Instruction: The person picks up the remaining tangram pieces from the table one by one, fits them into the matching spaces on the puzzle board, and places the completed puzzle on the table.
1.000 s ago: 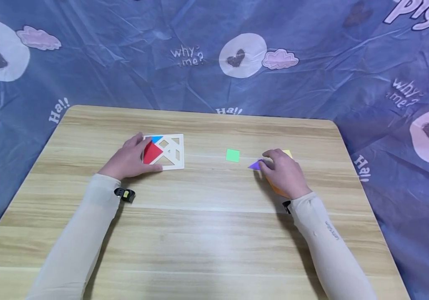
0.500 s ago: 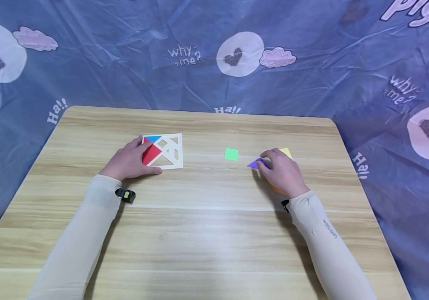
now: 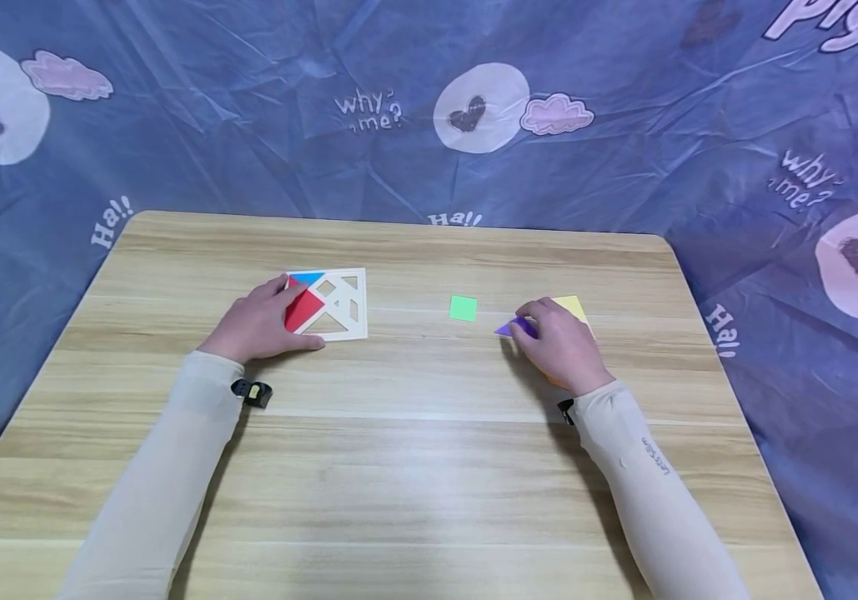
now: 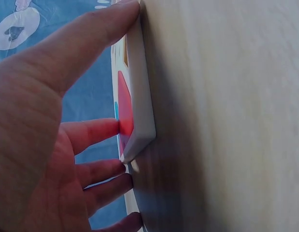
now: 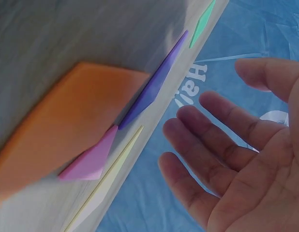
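My left hand (image 3: 252, 325) rests on the left side of a white tangram frame (image 3: 362, 304), its thumb along the near edge. In the left wrist view the index fingertip touches a red piece (image 4: 125, 111) set in the frame. A blue triangle (image 3: 307, 277) fills the far left corner, and the other slots show bare wood. My right hand (image 3: 564, 346) hovers with loosely bent fingers over a purple triangle (image 3: 507, 329) and holds nothing. Near it in the right wrist view lie an orange piece (image 5: 72, 121), a pink triangle (image 5: 94, 162) and a yellow piece (image 5: 108, 186).
A green square (image 3: 463, 308) lies between the frame and the purple triangle. The wooden table (image 3: 398, 467) ends at its back edge against a blue printed cloth (image 3: 248, 125). The orange piece is mostly under the right hand in the head view.
My right hand has shifted slightly left, and more of the yellow piece shows beside it. The left hand and the frame hold nearly the same place.
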The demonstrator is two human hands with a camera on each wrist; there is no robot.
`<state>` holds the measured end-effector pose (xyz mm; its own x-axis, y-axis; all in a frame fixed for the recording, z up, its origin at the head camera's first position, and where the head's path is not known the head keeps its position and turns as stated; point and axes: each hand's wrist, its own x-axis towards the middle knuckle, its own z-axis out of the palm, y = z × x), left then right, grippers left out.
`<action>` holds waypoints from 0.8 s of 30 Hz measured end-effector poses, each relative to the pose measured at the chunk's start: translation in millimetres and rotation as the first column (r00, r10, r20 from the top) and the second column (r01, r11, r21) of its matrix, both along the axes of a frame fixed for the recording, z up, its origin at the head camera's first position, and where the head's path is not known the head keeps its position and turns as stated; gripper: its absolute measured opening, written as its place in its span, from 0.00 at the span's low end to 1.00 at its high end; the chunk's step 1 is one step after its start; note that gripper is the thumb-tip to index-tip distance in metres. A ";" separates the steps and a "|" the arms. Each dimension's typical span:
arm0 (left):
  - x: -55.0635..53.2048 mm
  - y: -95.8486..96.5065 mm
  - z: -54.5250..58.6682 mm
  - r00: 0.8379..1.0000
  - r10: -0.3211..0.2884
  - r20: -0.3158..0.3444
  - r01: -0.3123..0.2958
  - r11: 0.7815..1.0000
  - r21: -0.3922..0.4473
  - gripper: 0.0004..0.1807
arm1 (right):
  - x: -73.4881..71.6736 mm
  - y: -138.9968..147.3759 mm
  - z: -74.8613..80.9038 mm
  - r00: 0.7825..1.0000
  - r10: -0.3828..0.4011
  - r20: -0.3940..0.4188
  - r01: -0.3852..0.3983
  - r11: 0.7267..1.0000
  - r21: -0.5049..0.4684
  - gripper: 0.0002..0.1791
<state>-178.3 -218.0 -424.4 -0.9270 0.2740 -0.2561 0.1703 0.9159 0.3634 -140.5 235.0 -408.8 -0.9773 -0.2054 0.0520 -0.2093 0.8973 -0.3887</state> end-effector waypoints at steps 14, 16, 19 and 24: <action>3.8 10.1 -0.2 1.000 -0.019 -0.022 0.020 0.999 0.030 0.60 | 2.9 -11.2 2.0 0.999 0.020 0.036 -0.019 0.999 -0.042 0.19; 4.3 11.2 -0.9 0.999 -0.019 -0.026 0.020 0.999 0.031 0.60 | 3.5 -15.1 2.7 0.999 0.041 0.032 -0.040 0.998 -0.050 0.19; 5.4 13.6 -1.4 0.999 -0.021 -0.033 0.022 0.999 0.034 0.60 | 4.6 -20.9 3.6 0.998 0.064 0.018 -0.063 0.997 -0.047 0.19; 7.1 17.6 -1.6 0.999 -0.031 -0.037 0.032 0.999 0.040 0.59 | 7.0 -32.2 1.6 0.996 0.088 0.023 -0.087 0.996 -0.032 0.19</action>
<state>-171.2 -200.4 -426.0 -0.9262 0.3127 -0.2107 0.2126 0.8946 0.3930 -133.5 202.9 -407.2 -0.9568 -0.2887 0.0357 -0.2763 0.8635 -0.4220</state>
